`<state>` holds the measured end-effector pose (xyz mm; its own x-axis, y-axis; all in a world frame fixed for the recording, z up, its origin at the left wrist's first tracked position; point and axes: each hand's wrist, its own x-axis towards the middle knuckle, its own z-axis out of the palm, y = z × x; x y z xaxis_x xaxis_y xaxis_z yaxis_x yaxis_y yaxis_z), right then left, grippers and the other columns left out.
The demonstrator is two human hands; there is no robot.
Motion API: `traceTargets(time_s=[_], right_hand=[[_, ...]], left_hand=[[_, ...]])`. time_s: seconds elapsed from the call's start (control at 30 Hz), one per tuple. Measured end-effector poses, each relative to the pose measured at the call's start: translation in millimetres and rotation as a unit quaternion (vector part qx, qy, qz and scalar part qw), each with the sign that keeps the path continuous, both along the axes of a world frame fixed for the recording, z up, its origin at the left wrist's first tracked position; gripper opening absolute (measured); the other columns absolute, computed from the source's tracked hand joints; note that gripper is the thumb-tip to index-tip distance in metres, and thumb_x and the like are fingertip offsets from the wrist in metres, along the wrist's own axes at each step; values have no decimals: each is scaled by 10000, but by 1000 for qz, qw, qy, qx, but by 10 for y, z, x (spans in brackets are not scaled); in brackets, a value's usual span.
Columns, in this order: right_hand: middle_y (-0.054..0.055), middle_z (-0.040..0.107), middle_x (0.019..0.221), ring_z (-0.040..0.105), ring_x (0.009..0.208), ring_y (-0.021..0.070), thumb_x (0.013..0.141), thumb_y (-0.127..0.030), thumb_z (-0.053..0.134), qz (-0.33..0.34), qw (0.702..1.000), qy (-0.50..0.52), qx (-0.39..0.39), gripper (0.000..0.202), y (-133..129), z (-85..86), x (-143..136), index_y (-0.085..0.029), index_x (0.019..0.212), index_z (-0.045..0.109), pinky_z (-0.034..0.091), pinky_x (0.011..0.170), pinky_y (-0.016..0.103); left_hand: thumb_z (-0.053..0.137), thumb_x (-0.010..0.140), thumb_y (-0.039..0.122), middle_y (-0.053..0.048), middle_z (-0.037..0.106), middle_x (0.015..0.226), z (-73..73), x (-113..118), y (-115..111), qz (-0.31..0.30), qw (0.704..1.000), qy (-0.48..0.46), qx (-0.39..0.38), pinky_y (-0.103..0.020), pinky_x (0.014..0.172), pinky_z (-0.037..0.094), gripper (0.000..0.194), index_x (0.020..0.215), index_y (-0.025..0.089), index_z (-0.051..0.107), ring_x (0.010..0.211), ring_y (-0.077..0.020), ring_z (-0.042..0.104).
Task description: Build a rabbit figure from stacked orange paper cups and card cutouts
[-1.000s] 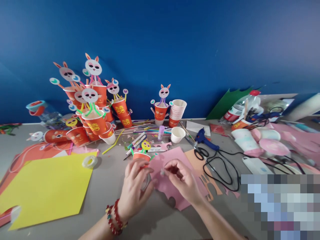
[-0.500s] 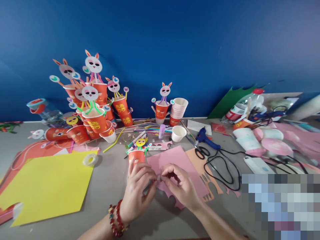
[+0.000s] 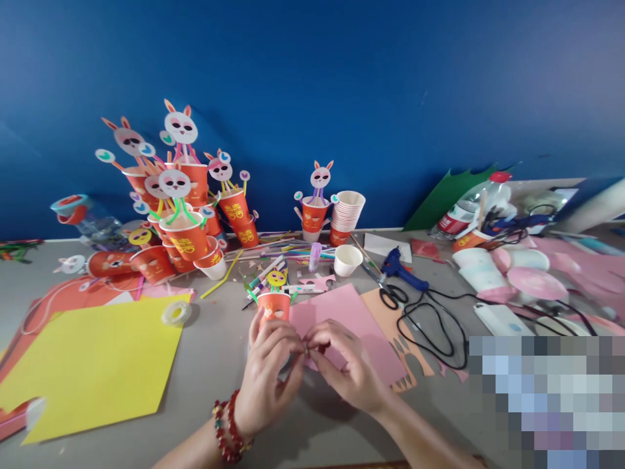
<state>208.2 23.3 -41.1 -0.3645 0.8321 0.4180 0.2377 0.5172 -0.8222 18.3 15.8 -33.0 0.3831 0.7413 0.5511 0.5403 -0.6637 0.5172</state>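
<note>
Red beads (image 3: 227, 426), two strands round the left wrist. Left hand (image 3: 273, 368): back toward camera, forearm rising from the lower edge, fingers bent forward and to the right, thumb lower, with a gap between. In the gap, a pale, rounded surface; identity unclear. Left grasp impossible to judge, with the palm side turned away.

Right hand (image 3: 344, 368): forearm slanting in from lower right, fingers curled, thumb and forefinger pinched on a tiny pale bit (image 3: 306, 349), right at the left fingertips. Bit blurred and largely covered; nature unreadable. Contact between the two sets of fingertips: too close to call.

Directly beyond the left fingers: orange cup (image 3: 274, 304), upright as far as visible, base hidden by the hand; yellow face (image 3: 277, 279) above its rim.

Partly under the hands in this view: pink sheet (image 3: 332, 309), near edge mostly obscured. Right of it, peach sheet (image 3: 385, 319) with cut-outs, then scissors (image 3: 390, 298) and glue gun (image 3: 405, 272).

Well left: yellow sheet (image 3: 97, 365), with tape roll (image 3: 183, 315) at its far right corner. Farther back: white cup (image 3: 348, 262), cup stack (image 3: 349, 212); at left, rabbit cups (image 3: 183, 238), overlapping. Lower right corner pixelated, contents lost.
</note>
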Motion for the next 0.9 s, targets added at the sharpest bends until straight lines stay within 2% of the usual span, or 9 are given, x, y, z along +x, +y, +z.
traceTargets(time_s=[0.1, 0.23, 0.4, 0.9], right_hand=[[78, 673, 979, 623, 859, 213, 931, -163, 569, 0, 999, -17, 29, 93, -4, -9, 0, -238, 974, 603, 524, 788, 361], [65, 654, 887, 604, 786, 200, 934, -146, 553, 7, 999, -40, 37, 104, -9, -36, 10, -232, 957, 607, 512, 696, 326], [51, 628, 830, 583, 750, 192, 929, -133, 546, 7, 998, -47, 37, 110, -11, -66, 25, -235, 903, 577, 484, 672, 316], [53, 644, 810, 586, 728, 196, 915, -129, 528, 13, 996, -77, 47, 129, 13, -20, 49, -236, 869, 584, 475, 663, 312]], left_hand=[[574, 802, 60, -20, 698, 892, -1, -4, -6, 3, 1000, -1, 2, -518, 1112, 266, 235, 947, 246, 574, 931, -230, 618], [576, 805, 58, -18, 701, 873, -13, -10, -15, 11, 1000, 15, 10, -523, 1103, 273, 236, 946, 248, 580, 917, -231, 618], [576, 817, 67, -17, 701, 868, -48, -13, -4, 4, 999, 39, 33, -534, 1101, 241, 221, 942, 249, 565, 902, -231, 613], [539, 843, 59, -14, 693, 852, -16, -7, -9, -10, 999, 43, 2, -525, 1112, 251, 200, 918, 242, 567, 894, -220, 613]])
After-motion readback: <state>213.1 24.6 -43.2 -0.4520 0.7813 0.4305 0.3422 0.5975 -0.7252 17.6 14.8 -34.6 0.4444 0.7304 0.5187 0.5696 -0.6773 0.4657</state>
